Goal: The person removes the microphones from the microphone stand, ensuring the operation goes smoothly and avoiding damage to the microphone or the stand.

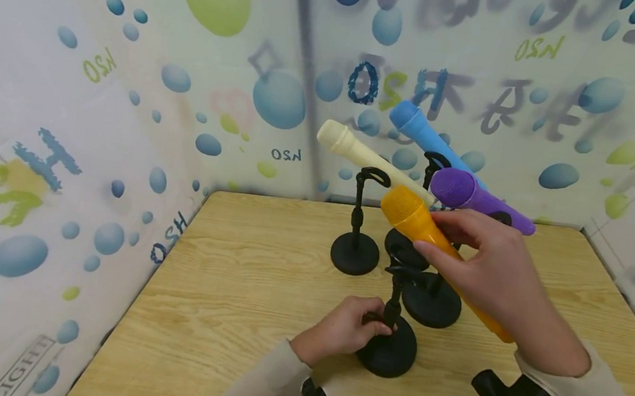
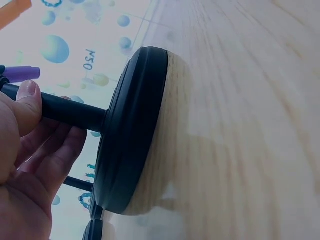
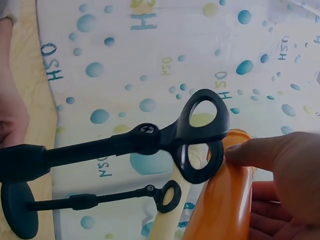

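Note:
My left hand (image 1: 347, 328) grips the pole of the nearest black microphone stand (image 1: 388, 358), just above its round base. In the left wrist view thumb and fingers lie around that pole, and the base (image 2: 132, 130) is flat on the wood. My right hand (image 1: 500, 273) holds an orange microphone (image 1: 405, 209) slantwise, its head up to the left, above this stand. Seen from the right wrist, the stand's two-looped clip (image 3: 172, 136) is right beside the orange microphone (image 3: 220, 205), with no microphone through its loops.
Behind are a cream microphone (image 1: 368, 152), a blue microphone (image 1: 433, 132) and a purple microphone (image 1: 483, 201), all slanting, close to the clips of other black stands. One stand base (image 1: 355, 254) sits to the left. The wooden table (image 1: 230, 266) meets patterned walls.

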{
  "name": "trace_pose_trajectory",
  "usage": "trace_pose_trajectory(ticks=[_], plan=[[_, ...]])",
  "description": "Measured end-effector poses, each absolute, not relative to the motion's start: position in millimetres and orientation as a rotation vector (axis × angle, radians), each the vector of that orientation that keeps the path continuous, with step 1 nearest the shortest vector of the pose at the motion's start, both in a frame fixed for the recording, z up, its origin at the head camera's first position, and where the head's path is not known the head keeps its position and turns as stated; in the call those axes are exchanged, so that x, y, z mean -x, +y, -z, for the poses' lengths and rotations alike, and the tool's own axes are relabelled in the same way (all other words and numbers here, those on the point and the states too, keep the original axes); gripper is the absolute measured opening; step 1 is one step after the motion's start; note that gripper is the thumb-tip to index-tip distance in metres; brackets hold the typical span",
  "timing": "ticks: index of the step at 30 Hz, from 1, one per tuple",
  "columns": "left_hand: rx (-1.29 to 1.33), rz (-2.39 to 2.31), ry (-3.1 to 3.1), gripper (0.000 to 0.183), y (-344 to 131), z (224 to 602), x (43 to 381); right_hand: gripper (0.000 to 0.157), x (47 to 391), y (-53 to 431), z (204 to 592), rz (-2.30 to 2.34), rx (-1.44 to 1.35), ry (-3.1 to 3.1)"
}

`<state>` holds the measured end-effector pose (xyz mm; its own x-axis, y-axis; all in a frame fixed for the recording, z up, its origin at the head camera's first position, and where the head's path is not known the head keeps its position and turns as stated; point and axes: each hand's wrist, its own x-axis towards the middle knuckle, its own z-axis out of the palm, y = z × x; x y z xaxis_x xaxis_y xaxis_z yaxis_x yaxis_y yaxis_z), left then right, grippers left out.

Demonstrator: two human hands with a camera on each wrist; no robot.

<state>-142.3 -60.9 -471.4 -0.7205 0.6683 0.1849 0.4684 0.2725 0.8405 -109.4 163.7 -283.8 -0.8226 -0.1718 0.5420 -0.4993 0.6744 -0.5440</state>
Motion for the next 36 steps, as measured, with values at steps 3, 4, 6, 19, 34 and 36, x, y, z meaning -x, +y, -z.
trace_pose_trajectory(ticks=[3, 4, 6, 19, 34, 36], plan=[[-1.05, -1.433, 2.332, 0.005, -60.7, 472.1, 142.0, 0.042, 108.6, 168.4, 290.5, -0.987, -0.507, -2.444], [-1.048, -1.434, 2.332, 0.006, -60.8, 472.3, 142.1, 0.042, 108.7, 170.0, 292.8, -0.985, -0.503, -2.442], [-1.043, -1.433, 2.331, 0.006, -61.0, 472.4, 142.3, 0.042, 108.8, 173.6, 297.7, -0.997, -0.494, -2.444], [-1.06, -1.42, 2.327, 0.005, -62.5, 472.0, 143.9, 0.046, 104.8, 197.1, 331.5, -0.966, -0.256, -2.665], [-1.067, -1.412, 2.307, 0.005, -62.1, 471.0, 144.5, 0.059, 99.5, 226.5, 365.9, -0.968, -0.063, -2.833], [-1.06, -1.411, 2.309, 0.005, -62.3, 471.0, 144.4, 0.059, 98.9, 229.8, 369.7, -0.974, -0.055, -2.84]])
